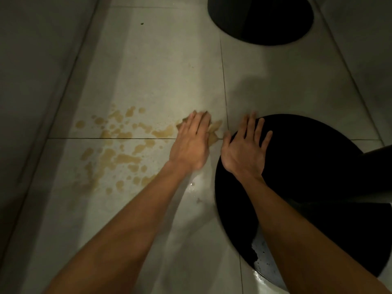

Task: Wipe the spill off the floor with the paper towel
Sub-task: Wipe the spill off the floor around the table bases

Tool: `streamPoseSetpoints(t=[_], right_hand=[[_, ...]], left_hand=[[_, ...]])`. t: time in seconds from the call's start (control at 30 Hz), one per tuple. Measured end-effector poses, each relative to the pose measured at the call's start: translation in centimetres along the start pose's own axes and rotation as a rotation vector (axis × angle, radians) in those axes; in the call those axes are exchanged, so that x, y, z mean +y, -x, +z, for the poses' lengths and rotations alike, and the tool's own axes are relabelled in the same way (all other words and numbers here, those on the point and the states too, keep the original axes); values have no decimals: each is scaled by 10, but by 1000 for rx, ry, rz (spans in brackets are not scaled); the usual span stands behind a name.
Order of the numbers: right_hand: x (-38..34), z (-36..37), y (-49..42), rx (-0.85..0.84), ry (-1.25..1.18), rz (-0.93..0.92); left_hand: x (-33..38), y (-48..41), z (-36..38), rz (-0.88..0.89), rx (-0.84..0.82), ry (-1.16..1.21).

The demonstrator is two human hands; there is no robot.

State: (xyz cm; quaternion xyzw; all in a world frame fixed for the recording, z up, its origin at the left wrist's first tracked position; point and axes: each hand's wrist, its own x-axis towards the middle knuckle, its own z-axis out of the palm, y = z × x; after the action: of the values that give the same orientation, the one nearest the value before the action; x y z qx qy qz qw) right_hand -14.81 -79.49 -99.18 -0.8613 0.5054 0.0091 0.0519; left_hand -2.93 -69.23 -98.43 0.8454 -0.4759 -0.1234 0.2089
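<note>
Step in hand: wiping is under way at the right edge of the spill [118, 149], judged from the towel already lying stained under the palm.
Left hand: the left hand [191, 143], at the centre of the frame, lies flat with straight fingers, pressing down on the paper towel [214, 129]; it grips nothing.
Right hand: the right hand [244, 151], just right of centre, is spread and relaxed, resting on the edge of a black round base [307, 166], likely as a brace.
Paper towel: mostly hidden under the left hand's fingers; only a tan, soaked-looking edge shows on their right side, on the floor [169, 60] near a tile joint.
Spill: tan blotches and droplets scattered left of centre, across two tiles, reaching to the towel.
Progress: early, by the look of it; most of the blotches lie unwiped.
Next move calls for: a sweep of the pressed towel toward the left of the frame through the blotches, with steady downward pressure; the towel looks nearly saturated, so it may smear.
Other: a second black base [261, 18] sits at upper right.
</note>
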Motion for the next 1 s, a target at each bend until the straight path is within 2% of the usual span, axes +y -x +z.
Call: streamPoseSetpoints(t=[0.17, 0.3, 0.4, 0.53, 0.7, 0.87, 1.0], right_hand=[[0, 1, 0, -5, -3, -2], [-1, 1, 0, 8, -3, 1], [-1, 1, 1, 22, -10, -2], [0, 2, 0, 23, -19, -12], [1, 4, 0, 16, -31, -22], [2, 5, 1, 13, -49, -33], [4, 3, 2, -11, -65, -45]], left_hand=[[4, -14, 4, -53, -6, 26], [24, 59, 21, -83, 70, 55], [36, 117, 29, -42, 53, 48], [19, 75, 19, 25, 17, -16], [14, 41, 9, 12, -28, 3], [30, 108, 22, -69, 53, 69], [31, 155, 28, -38, 52, 11]])
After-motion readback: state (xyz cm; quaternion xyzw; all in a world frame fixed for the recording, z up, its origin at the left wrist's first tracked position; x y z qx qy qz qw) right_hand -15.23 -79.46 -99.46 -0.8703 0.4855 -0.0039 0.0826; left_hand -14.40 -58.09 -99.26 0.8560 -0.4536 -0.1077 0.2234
